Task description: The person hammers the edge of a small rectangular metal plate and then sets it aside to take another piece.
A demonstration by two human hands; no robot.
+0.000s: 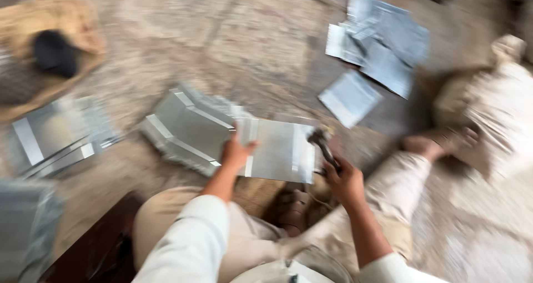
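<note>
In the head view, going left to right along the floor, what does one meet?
Folded metal sheets → stack of bent sheets → left hand on a flat sheet → right hand gripping a dark tool → pale sack.

We see the whole frame smeared by motion blur. The tool (323, 144) gripped in the right hand (344, 177) is too blurred to identify; only a dark, narrow shape shows. We cannot resolve the edges of the metal sheet (277, 150) under the left hand (237, 152), nor count the sheets in the stack (186, 130) beside it. The dark object (54, 52) at upper left remains indistinct. The grey pile (25, 227) at lower left is cut off by the frame edge. Both forearms leave the frame at the bottom.
</note>
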